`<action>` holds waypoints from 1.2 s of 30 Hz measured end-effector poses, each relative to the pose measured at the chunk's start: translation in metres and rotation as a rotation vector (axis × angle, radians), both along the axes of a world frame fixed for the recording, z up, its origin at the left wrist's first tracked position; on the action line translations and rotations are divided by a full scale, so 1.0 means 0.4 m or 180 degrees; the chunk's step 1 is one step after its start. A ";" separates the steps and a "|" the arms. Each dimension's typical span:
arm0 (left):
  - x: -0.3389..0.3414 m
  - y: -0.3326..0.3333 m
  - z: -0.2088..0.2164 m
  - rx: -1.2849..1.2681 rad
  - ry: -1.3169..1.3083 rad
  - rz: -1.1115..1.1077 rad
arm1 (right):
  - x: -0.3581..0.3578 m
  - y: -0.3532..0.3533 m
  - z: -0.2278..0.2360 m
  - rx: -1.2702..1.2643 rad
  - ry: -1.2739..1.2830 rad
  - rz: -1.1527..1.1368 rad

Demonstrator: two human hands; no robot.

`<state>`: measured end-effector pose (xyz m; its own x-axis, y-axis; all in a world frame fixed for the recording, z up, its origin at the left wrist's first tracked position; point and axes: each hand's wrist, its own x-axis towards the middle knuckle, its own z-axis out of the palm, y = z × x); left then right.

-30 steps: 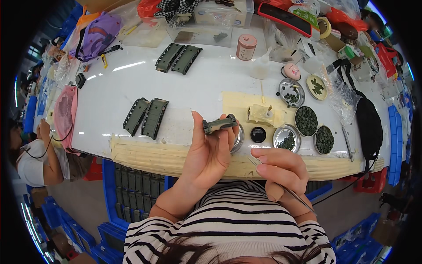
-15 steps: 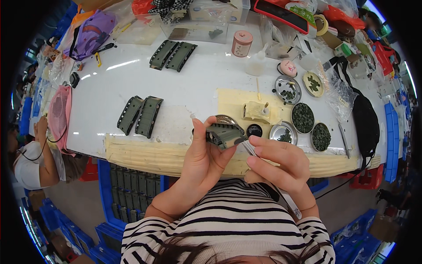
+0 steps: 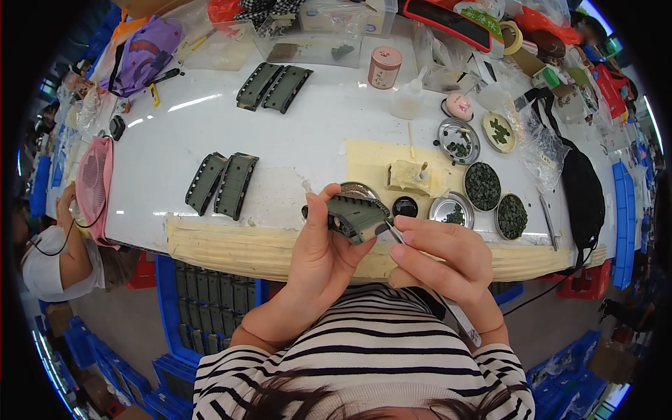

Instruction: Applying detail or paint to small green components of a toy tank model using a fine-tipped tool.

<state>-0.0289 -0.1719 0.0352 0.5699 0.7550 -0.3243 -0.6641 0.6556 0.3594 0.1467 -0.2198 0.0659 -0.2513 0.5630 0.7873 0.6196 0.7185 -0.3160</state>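
Observation:
My left hand [image 3: 313,248] grips a dark green ridged plastic part [image 3: 355,215] between thumb and fingers, tilted above the table's near edge. Metal tweezers [image 3: 462,323] are pinched in my right hand [image 3: 448,260], their tips at the part's right end, beside a dark spot. Whether the tips hold a small piece I cannot make out. Just beyond the hands stand a small black round pot [image 3: 405,207] and a metal dish [image 3: 442,205] with small green pieces. Round tins of dark green bits [image 3: 482,185] [image 3: 512,215] sit to their right.
Two green ridged parts [image 3: 236,187] lie at left, two more [image 3: 287,89] farther back. A taped block [image 3: 409,178] stands on yellow paper. Another metal dish [image 3: 473,148], a pink tin [image 3: 384,68] and a black bag [image 3: 582,189] are around. Below is a blue crate [image 3: 166,308] of parts.
The ridged part has turned slightly in my left hand, showing more of its lower side. My right hand and the tweezers have shifted a little left, tips against its end.

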 end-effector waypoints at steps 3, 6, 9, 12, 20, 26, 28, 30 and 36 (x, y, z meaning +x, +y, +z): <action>-0.001 -0.002 -0.003 0.0020 -0.0026 0.0039 | 0.002 -0.001 0.001 -0.0003 -0.0066 0.0020; -0.001 -0.004 -0.007 -0.0034 -0.0105 0.0053 | 0.000 -0.003 0.002 -0.0015 -0.0137 0.0016; 0.001 -0.004 -0.018 -0.0113 -0.0176 0.0081 | -0.007 -0.005 0.002 0.0053 -0.0232 -0.0053; 0.004 -0.006 -0.022 -0.0146 -0.0200 0.0094 | -0.009 -0.006 0.000 0.0131 -0.0306 -0.0108; 0.009 0.001 -0.052 0.0121 -0.0473 0.0104 | -0.010 -0.002 -0.017 0.0139 -0.0058 -0.0011; 0.013 0.027 -0.063 0.0905 -0.0709 0.0173 | -0.003 -0.021 -0.011 -0.0823 0.1105 0.0275; 0.013 0.029 -0.060 0.1039 -0.0606 0.0182 | -0.004 -0.029 -0.018 -0.0932 0.1200 0.0188; 0.014 0.029 -0.055 0.1074 -0.0486 0.0247 | -0.008 -0.030 -0.019 -0.0844 0.1074 0.0176; 0.006 0.030 -0.056 0.1082 -0.0506 0.0270 | -0.013 -0.029 -0.012 -0.0884 0.1045 0.0349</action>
